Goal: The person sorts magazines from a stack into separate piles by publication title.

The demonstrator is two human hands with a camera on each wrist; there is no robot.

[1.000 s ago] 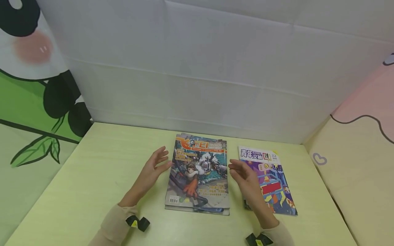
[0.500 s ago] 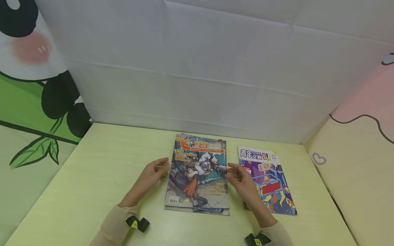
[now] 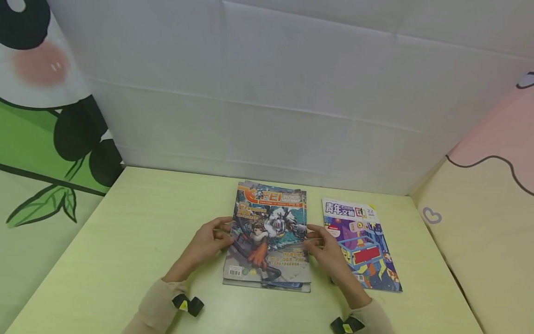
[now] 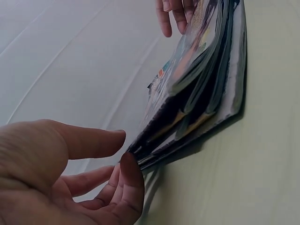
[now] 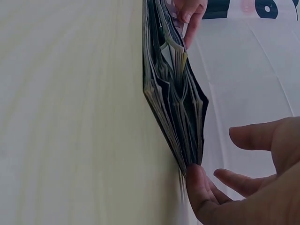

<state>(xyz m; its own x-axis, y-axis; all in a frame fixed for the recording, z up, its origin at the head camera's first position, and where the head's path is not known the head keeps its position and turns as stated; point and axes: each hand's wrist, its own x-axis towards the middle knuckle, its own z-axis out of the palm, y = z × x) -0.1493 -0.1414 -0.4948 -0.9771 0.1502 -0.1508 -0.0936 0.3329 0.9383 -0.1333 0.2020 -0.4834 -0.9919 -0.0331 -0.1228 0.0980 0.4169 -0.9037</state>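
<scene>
A stack of several magazines (image 3: 267, 241) lies flat near the middle of the table, its top cover showing a figure with a red glove. Its layered edges fan slightly apart in both wrist views. My left hand (image 3: 210, 243) is at the stack's left side. There the left wrist view shows bent fingertips (image 4: 131, 168) at the bound edge, the thumb just short of it. On the right side is my right hand (image 3: 327, 250). One fingertip (image 5: 196, 176) meets the lower edge of the stack, while its thumb stands apart.
Right of the stack, partly behind my right hand, lies another magazine (image 3: 367, 255) with a purple cover. A pale table (image 3: 137, 232) carries everything. A white wall sheet (image 3: 267, 116) rises along the back, and printed panels flank both sides.
Both hands have moved inward, from a little off the stack to its left and right edges. The magazines have stayed in place.
</scene>
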